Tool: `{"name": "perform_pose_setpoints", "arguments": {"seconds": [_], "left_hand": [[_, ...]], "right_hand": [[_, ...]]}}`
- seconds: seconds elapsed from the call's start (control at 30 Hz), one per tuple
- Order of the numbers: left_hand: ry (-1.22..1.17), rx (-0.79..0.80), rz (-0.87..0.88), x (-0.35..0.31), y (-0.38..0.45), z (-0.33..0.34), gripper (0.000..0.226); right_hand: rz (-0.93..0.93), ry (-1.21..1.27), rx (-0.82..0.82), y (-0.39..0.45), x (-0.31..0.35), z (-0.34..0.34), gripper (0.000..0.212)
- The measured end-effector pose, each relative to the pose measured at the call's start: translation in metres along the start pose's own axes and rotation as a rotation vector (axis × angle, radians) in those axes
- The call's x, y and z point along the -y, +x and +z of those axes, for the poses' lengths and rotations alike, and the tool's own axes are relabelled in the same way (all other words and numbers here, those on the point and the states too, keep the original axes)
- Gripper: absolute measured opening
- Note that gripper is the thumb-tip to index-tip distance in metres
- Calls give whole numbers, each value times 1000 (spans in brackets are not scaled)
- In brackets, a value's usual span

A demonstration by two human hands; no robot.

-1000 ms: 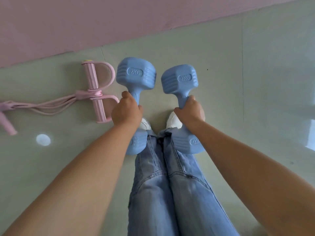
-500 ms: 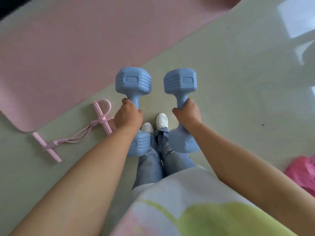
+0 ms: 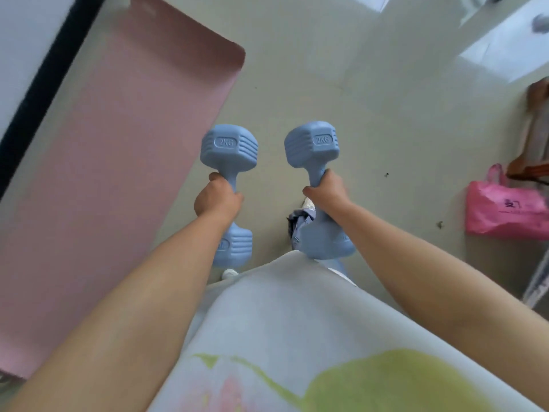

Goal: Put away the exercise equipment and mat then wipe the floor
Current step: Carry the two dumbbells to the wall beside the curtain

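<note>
"2KG" is moulded on both blue dumbbells (image 3: 228, 150) (image 3: 312, 147).

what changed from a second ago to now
The view swung right: the pink mat now lies at the left, the pink pull band has left the picture, and a pink bag shows at the right. Unchanged: left hand and right hand grip the left dumbbell and right dumbbell.

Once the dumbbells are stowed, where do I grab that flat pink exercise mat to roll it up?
Judging from its pose, take the pink foam exercise mat at its short far end with the rounded corners, coming from the bare floor beyond it. It lies flat and unrolled, so that free edge should lift and roll lengthwise toward you.
</note>
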State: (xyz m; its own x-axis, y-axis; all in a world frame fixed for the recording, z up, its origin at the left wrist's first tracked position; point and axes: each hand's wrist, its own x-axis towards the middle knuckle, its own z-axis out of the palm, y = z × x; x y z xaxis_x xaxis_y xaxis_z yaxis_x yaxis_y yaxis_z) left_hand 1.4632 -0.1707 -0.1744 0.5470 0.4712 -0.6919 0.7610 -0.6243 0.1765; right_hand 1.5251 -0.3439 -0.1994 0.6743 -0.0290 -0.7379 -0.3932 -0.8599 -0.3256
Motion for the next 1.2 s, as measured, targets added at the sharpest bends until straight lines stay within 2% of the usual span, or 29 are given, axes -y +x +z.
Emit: {"name": "perform_pose_setpoints", "arguments": {"seconds": [0.27,0.5,0.83,1.07,1.13,1.2], "left_hand": [[66,17,63,-181,46,-22,41],[46,-11,122,-304,113,-68,41],[59,-19,173,-467,272,-198,42],[50,-48,160,-583,375,-295,43],[37,-40,144,-614,405,-315,42],[48,-47,125,-648,444,-334,41]], "right_hand": [[38,83,-16,94,-7,-150,17],[45,87,-55,181,34,-247,18],[20,102,-66,338,185,-387,17],[17,149,-79,451,292,-491,14],[12,139,-71,486,316,-516,22],[12,136,-59,532,342,-543,17]]}}
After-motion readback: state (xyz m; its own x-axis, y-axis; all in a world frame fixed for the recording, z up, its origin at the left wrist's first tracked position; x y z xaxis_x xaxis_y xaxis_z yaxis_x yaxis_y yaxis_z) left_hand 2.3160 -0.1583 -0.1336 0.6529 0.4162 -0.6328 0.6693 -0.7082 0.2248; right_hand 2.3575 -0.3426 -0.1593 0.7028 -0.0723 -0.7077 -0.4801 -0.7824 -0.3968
